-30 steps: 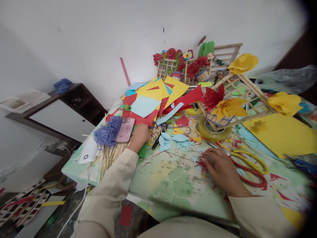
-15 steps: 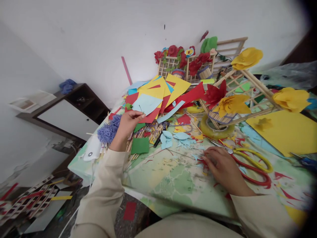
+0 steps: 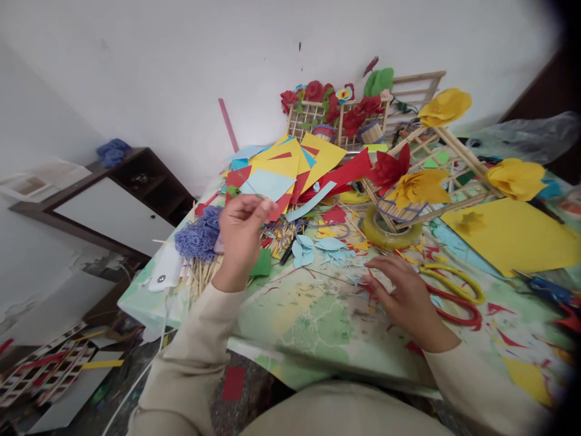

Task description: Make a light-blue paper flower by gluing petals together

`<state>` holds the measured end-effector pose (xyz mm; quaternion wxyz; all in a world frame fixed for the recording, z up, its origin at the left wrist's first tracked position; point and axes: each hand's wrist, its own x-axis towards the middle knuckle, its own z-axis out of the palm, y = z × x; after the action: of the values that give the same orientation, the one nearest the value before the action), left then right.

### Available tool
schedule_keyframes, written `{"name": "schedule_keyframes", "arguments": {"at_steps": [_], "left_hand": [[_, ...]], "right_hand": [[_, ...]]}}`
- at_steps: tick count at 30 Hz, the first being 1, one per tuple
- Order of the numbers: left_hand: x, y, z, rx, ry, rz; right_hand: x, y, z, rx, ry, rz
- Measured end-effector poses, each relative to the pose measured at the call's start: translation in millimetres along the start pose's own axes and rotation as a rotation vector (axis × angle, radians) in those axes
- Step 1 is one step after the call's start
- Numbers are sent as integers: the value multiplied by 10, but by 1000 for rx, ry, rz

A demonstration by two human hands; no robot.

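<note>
My left hand (image 3: 240, 239) is raised over the left part of the table, finger and thumb pinched on a thin dark wire (image 3: 255, 192), most of it hidden by the fingers. Light blue paper (image 3: 267, 183) lies behind it, and purple yarn (image 3: 198, 235) is just to its left. My right hand (image 3: 403, 300) hovers low over the tablecloth, thumb and forefinger apart, with small red and blue paper scraps near the fingertips. Scissors with yellow and red handles (image 3: 472, 315) lie right beside it. Cut light blue petals (image 3: 303, 251) rest between the hands.
A roll of clear tape (image 3: 385, 233) lies under a wooden lattice with yellow paper flowers (image 3: 420, 186). Yellow sheets (image 3: 508, 236) are at the right, with blue-handled pliers (image 3: 551, 293) nearby. Thin sticks (image 3: 200, 278) and a white power strip (image 3: 166, 269) occupy the left.
My left hand has turned and shifted slightly right, still pinching the wire. The fingers of my right hand have spread apart. The view has shifted slightly.
</note>
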<state>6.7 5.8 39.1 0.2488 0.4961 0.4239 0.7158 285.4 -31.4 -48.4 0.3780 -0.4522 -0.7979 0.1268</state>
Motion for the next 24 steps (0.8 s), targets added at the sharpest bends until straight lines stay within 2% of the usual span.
{"name": "schedule_keyframes", "arguments": {"at_steps": [3, 4, 6, 8, 13, 16, 21, 24], "left_hand": [[-361, -94, 240, -286, -243, -556], [-476, -143, 306, -325, -289, -681], [-654, -249, 398, -364, -325, -816], [-751, -341, 440, -374, -321, -874], [-773, -442, 430, -399, -283, -937], [-749, -458, 417, -409, -268, -934], [-709, -486, 412, -453, -168, -882], [-731, -499, 425, -451, -181, -900]], "right_hand": [[108, -290, -15, 159, -66, 57], [138, -375, -2, 201, -122, 99], [180, -500, 50, 256, -241, 186], [195, -557, 116, 248, -299, 234], [170, -540, 242, 197, -284, 262], [147, -535, 271, 179, -328, 283], [132, -576, 267, 193, -336, 290], [134, -586, 266, 141, -347, 287]]}}
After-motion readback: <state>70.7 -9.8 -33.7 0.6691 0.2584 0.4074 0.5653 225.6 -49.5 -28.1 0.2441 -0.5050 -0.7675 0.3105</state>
